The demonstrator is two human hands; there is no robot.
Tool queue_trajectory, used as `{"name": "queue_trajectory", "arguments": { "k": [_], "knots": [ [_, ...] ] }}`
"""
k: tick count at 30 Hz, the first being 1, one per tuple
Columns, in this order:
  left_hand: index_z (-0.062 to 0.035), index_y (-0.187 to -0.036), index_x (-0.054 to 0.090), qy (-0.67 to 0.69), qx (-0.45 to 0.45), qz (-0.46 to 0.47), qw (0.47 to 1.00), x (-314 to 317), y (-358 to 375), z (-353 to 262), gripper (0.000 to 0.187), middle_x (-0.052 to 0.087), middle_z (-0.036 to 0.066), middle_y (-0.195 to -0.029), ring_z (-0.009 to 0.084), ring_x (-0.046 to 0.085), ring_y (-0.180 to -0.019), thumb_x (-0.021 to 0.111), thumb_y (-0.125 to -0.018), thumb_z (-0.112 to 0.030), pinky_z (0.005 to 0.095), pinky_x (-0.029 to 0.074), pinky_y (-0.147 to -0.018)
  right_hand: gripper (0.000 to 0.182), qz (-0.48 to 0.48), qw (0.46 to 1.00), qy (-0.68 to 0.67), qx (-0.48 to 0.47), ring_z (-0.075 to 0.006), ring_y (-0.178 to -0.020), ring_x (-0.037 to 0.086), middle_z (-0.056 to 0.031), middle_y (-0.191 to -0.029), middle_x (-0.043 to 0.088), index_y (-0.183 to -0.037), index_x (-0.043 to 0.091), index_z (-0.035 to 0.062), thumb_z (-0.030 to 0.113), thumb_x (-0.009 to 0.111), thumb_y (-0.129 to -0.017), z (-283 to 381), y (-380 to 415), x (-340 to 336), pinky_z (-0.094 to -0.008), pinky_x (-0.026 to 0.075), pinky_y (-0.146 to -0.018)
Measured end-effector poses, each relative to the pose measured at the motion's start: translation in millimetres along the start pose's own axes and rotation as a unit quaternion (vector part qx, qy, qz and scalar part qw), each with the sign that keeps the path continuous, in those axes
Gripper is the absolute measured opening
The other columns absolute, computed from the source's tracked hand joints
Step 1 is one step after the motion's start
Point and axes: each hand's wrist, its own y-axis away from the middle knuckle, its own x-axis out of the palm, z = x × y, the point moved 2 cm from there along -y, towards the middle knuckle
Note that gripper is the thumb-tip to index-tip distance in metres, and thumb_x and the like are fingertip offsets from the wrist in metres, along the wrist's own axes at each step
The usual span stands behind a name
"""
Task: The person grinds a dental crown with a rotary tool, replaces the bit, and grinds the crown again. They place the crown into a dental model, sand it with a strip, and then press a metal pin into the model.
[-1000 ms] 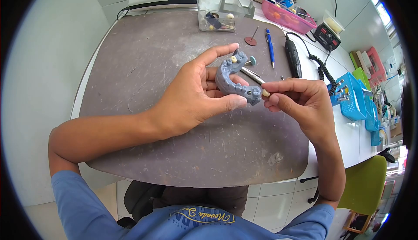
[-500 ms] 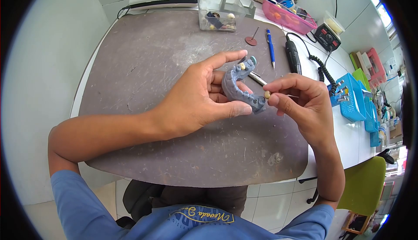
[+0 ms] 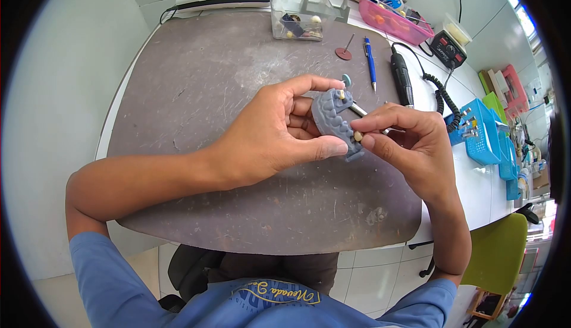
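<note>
Pinching a small cream crown [image 3: 358, 136] between thumb and index finger of the right hand [image 3: 416, 143], right at the near end of a grey dental model [image 3: 331, 115]; too small to tell whether fully seated. Gripping that model between thumb and fingers of the left hand [image 3: 276, 123], above the worktop [image 3: 238, 221], with a second cream tooth [image 3: 341, 95] at the far end. Just beyond, near the left fingertips, a teal disc [image 3: 347, 80]. Farther out on the worktop, a reddish disc [image 3: 343, 54] with upright shank, a blue pen [image 3: 370, 66] and a black handpiece [image 3: 401, 79]. At the back, a clear container [image 3: 277, 22] with dark and cream pieces inside; beside it, a pink basket [image 3: 397, 26] full of mixed items, some orange. To the right, blue baskets [image 3: 483, 145], with metal-ended tools by the nearest.
</note>
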Motion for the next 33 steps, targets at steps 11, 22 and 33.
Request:
{"name": "queue_trajectory", "arguments": {
  "k": [11,22,33],
  "knots": [
    [-0.0028,-0.138,0.042,-0.003,0.001,-0.008,1.0,0.7,0.5,-0.8,0.066,0.065,0.015,-0.114,0.0166,0.064,-0.105,0.075,-0.081,-0.004,0.03,0.052,-0.094,0.01,-0.016,1.0,-0.006,0.02,-0.0062,-0.074,0.063,-0.0047,-0.084,0.07,-0.091,0.069,-0.001,0.006,0.071,-0.083,-0.9,0.9,-1.0,-0.0189,0.049,-0.062],
    [-0.0032,-0.138,0.042,-0.006,0.003,-0.005,1.0,0.4,0.5,-0.3,0.066,0.065,0.015,-0.114,0.016,0.064,-0.105,0.075,-0.081,-0.005,0.0299,0.052,-0.094,0.01,-0.026,1.0,-0.008,0.012,-0.0068,-0.075,0.063,-0.0039,-0.085,0.07,-0.088,0.069,0.0006,0.009,0.072,-0.083,0.5,1.4,1.3,-0.0193,0.048,-0.063],
    [-0.0034,-0.138,0.042,-0.009,0.002,-0.01,1.0,1.3,1.0,-1.9,0.065,0.065,0.013,-0.114,0.0161,0.064,-0.106,0.075,-0.081,-0.004,0.0303,0.052,-0.096,0.011,-0.114,0.993,-0.026,-0.005,-0.0042,-0.07,0.06,-0.0007,-0.082,0.066,-0.088,0.067,0.0007,0.011,0.07,-0.086,5.3,0.4,7.2,-0.0169,0.043,-0.059]
  ]
}}
